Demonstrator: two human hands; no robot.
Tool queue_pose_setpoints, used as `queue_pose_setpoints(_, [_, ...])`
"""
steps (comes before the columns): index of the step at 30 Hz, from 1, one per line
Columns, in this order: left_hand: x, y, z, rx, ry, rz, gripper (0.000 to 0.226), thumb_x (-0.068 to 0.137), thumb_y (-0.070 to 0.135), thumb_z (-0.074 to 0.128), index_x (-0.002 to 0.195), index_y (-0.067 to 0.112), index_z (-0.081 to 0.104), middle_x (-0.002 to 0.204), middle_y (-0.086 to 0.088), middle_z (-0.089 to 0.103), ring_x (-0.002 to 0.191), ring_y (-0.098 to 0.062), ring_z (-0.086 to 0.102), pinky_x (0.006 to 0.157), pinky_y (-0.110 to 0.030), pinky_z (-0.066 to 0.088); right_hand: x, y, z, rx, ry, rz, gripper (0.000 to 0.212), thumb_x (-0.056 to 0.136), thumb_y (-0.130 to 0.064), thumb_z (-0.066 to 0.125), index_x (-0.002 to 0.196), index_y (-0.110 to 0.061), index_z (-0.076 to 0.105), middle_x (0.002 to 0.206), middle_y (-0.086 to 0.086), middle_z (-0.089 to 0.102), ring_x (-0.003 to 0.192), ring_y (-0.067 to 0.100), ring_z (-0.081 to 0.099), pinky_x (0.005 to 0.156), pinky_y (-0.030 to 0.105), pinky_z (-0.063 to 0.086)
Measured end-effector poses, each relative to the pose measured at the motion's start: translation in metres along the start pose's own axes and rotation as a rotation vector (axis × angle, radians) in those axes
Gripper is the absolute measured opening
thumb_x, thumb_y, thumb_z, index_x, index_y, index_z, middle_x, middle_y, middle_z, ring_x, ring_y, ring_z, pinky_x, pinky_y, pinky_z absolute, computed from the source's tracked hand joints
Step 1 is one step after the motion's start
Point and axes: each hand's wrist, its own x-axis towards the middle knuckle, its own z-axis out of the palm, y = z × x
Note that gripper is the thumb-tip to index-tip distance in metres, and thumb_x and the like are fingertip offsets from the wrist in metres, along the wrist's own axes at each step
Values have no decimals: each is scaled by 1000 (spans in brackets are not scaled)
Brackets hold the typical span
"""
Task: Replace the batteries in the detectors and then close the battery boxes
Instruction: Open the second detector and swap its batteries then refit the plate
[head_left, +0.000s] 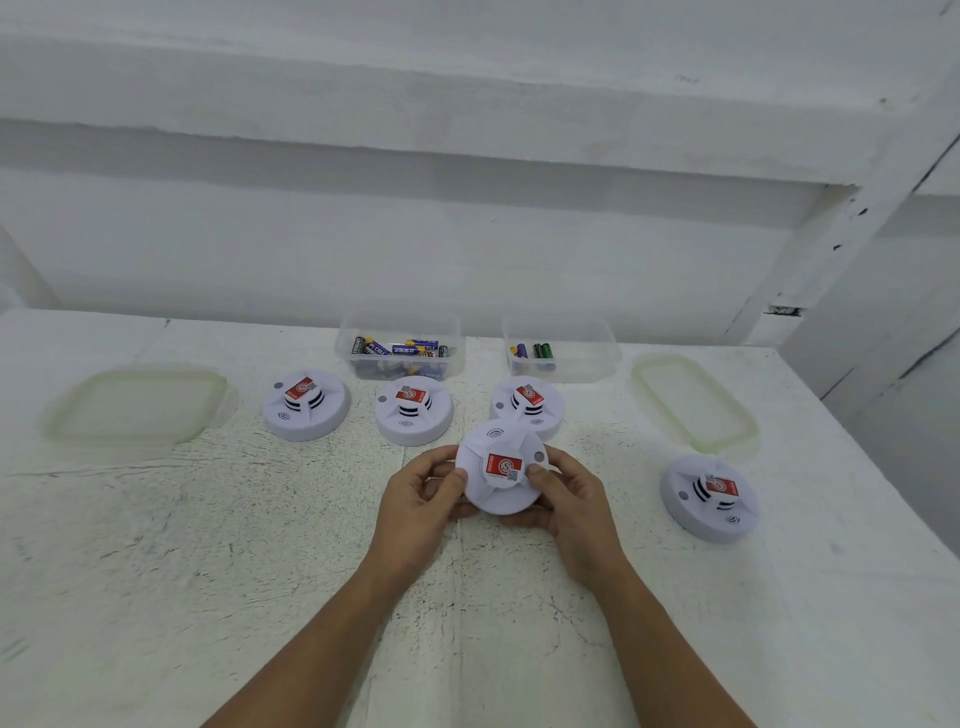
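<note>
White detector (498, 467) clamped in the grip of left hand (421, 499) and right hand (566, 499), underside out of sight.

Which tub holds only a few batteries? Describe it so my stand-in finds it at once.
Near the back edge of the white table, two clear tubs stand behind a row of three detectors. Take the right tub. It holds only a few batteries, some green, while the left tub is piled with mostly blue ones.

1. Both hands — left hand (423, 493), right hand (569, 499) — grip a white detector (501, 480) at near centre.
2. Three detectors (414, 409) sit just beyond; a fifth detector (709, 496) lies right.
3. Two battery tubs (401, 347) stand far — lids (137, 405) beside.
</note>
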Motion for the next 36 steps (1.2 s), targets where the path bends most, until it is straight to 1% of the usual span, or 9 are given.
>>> queue_pose_setpoints(3, [1,-1,0,10,1,-5,23,94,0,53,112,8,64,93,-10,74,89,-23,71,73,-35,59,0,1,0,-4,2,-1,27,94,-12,54,120,-12,63,103,9,73,94,29,70,75,51,57])
queue_pose_setpoints(7, [0,0,0,11,-1,4,23,94,-1,53,109,11,65,91,-8,74,87,-21,71,71,-34,59,1,1,0,-9,8,-5,25,94,-12,54,116,-13,65,102,10,73,94,30,69,75,51,58])
queue_pose_setpoints(12, [0,0,-1,20,-10,1,24,94,0,53,113,8,64,92,-9,74,88,-23,71,74,-36,60,0,1,0,-15,11,-11,24,94,-11,53,115,-12,65,103,10,72,95,29,69,74,52,57])
queue_pose_setpoints(17, [-1,-1,-1,22,-4,-6,23,93,0,54,113,9,64,93,-11,74,89,-24,71,74,-37,60,-1,0,0,-13,10,-7,24,95,-10,52,115,-12,65,102,11,72,94,29,69,72,48,58])
queue_pose_setpoints(20, [0,-1,-1,23,-6,-5,23,94,1,54,114,7,64,93,-12,73,89,-25,71,75,-39,60,-1,0,0,-17,7,-4,25,95,-10,52,116,-12,65,103,11,72,94,29,69,73,48,58])
queue_pose_setpoints(23, [-1,0,0,22,-13,-1,23,94,1,54,113,8,64,90,-7,74,87,-23,71,73,-36,60,-1,0,0,-20,9,-5,24,95,-10,52,115,-12,65,103,11,72,94,29,69,73,50,58])
queue_pose_setpoints(30, [0,0,0,22,-4,-10,23,93,1,55,112,11,64,88,-3,74,86,-20,71,71,-34,60,0,1,0,-39,23,-12,23,95,-10,52,112,-13,66,100,9,73,92,29,70,73,51,58])
queue_pose_setpoints(36, [0,1,0,15,-8,-7,23,93,0,54,108,15,64,90,-5,74,87,-21,72,72,-35,60,0,2,0,-49,25,-18,22,95,-11,52,111,-15,67,100,7,73,92,27,70,73,50,58])
